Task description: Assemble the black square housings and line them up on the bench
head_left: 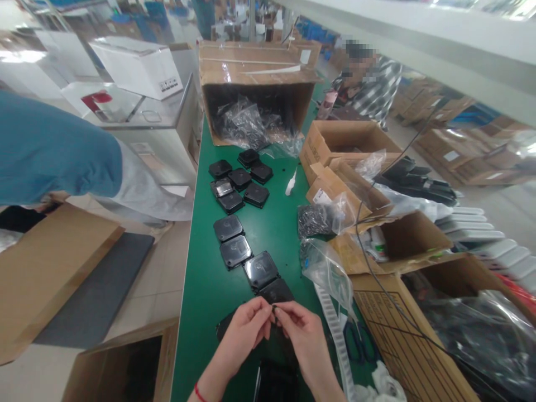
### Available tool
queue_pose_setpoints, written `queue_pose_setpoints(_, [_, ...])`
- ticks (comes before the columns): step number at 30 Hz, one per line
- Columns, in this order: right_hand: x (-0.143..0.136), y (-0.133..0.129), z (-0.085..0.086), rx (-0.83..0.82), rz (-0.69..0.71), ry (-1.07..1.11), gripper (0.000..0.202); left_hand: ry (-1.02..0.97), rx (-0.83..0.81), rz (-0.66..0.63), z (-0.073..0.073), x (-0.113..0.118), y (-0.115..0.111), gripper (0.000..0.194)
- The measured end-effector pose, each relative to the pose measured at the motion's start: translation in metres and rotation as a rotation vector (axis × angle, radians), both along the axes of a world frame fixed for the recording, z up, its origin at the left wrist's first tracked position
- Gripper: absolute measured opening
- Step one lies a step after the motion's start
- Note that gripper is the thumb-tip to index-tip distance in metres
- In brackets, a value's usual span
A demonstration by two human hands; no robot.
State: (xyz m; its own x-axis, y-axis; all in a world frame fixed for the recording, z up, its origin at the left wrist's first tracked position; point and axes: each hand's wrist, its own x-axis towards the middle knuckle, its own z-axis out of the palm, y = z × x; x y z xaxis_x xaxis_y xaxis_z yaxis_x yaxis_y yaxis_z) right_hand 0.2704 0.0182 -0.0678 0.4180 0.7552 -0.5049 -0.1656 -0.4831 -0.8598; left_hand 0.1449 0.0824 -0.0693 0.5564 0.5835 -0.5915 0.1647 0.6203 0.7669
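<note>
At the near part of the green table [196,312], my left hand [253,319] and my right hand [299,324] meet fingertip to fingertip. Both pinch a tiny dark piece [273,308], too small to name. Just beyond them lies a flat black square case [275,291], with another glossy black case [260,270] touching it. Under my wrists are more black parts, partly hidden, including a shiny black one [276,382] at the bottom edge. A red string circles my left wrist.
Several black cases [240,178] lie farther up the table. A white dropper bottle [291,183], a bag of small black parts [315,220] and scissors [360,341] are rightward, beside open cardboard boxes [412,237]. A large box [259,67] stands at the far end. People are left and far right.
</note>
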Motion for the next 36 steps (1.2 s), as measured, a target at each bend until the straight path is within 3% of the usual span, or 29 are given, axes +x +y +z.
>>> queue_pose_setpoints(8, [0.006, -0.007, -0.001, 0.018, -0.021, 0.158, 0.037, 0.008, 0.019, -0.021, -0.003, 0.004, -0.007, 0.049])
queue_pose_setpoints(14, [0.008, -0.008, -0.006, 0.005, -0.029, 0.204, 0.034, 0.076, 0.200, -0.115, -0.007, 0.004, -0.007, 0.039])
queue_pose_setpoints(17, [0.018, -0.010, -0.013, -0.010, -0.026, 0.126, 0.029, 0.177, 0.279, -0.149, -0.011, 0.000, -0.003, 0.038])
queue_pose_setpoints(20, [0.031, -0.013, -0.023, -0.064, -0.009, 0.017, 0.028, 0.426, 0.480, -0.185, -0.017, -0.005, 0.004, 0.036])
queue_pose_setpoints(24, [0.030, -0.012, -0.028, -0.042, 0.167, -0.232, 0.014, 0.767, 0.717, -0.406, -0.020, -0.007, 0.012, 0.030])
queue_pose_setpoints(28, [0.014, -0.005, -0.024, -0.054, 0.316, -0.425, 0.010, 0.883, 0.759, -0.559, -0.022, -0.001, 0.014, 0.026])
queue_pose_setpoints(32, [0.008, -0.001, -0.026, -0.077, 0.408, -0.562, 0.016, 0.935, 0.769, -0.603, -0.025, 0.004, 0.018, 0.030])
queue_pose_setpoints(36, [0.009, -0.002, -0.032, -0.096, 0.453, -0.568, 0.018, 0.924, 0.698, -0.599, -0.024, 0.007, 0.027, 0.030])
